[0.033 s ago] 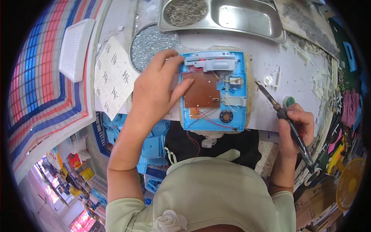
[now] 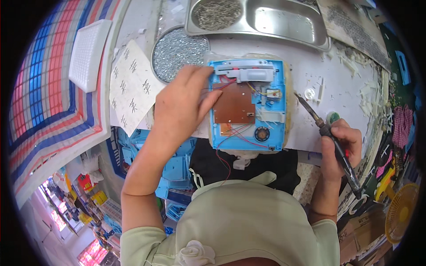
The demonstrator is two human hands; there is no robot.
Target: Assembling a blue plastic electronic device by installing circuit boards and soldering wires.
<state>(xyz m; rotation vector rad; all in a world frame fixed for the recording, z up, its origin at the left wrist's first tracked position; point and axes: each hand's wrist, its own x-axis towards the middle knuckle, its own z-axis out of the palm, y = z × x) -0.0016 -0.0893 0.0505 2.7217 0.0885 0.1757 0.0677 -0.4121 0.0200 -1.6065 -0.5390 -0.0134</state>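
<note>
A blue plastic casing, its inside facing up, sits at the near edge of the table. A brown circuit board lies in it, with a round black speaker, a grey plastic mechanism and thin red wires around it. My left hand grips the casing's upper left side, its thumb over the board's edge and its fingers at the rim. To the right, my right hand is closed round a soldering iron. The iron's tip points up and left, apart from the casing.
Behind the casing stand a round tin of small metal parts and a steel divided tray. A patterned paper sheet lies at left, beside a white perforated tray. White scraps and a solder spool are at right.
The whole view has shifted slightly. My left fingers have tilted a little at the casing's upper left; the soldering iron stays in my right hand.
</note>
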